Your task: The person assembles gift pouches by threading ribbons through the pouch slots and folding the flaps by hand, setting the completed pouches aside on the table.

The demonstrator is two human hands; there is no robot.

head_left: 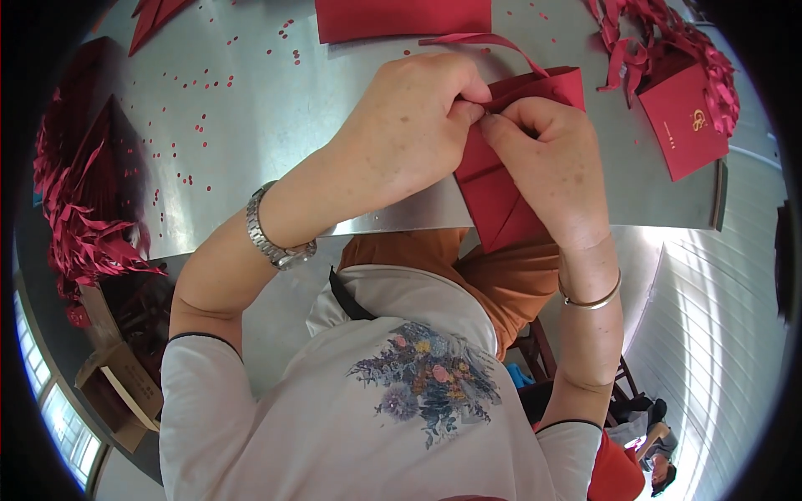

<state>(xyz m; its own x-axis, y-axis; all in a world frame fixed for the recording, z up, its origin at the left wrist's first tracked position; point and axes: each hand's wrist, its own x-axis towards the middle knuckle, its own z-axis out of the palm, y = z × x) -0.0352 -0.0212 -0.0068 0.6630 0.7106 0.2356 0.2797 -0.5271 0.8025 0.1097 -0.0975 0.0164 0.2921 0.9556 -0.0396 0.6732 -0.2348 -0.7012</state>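
Note:
A red paper gift bag (498, 200) leans over the front edge of the metal table, partly covered by my hands. A red ribbon handle (510, 43) loops out from its top. My left hand (409, 125), with a steel watch on the wrist, pinches at the bag's top rim. My right hand (555, 167), a bangle on its wrist, is closed at the same rim, its thumb tip almost touching the left fingertips. Whatever small piece lies between the fingertips, perhaps a ribbon end, is hidden.
Red bags with ribbons (88, 192) are piled at the left; more ribbons (677, 58) and a gold-marked red bag (685, 121) lie at the right. A flat red bag (403, 18) lies at the back. Small red paper dots dot the table (276, 142). Another person (660, 463) is behind, lower right.

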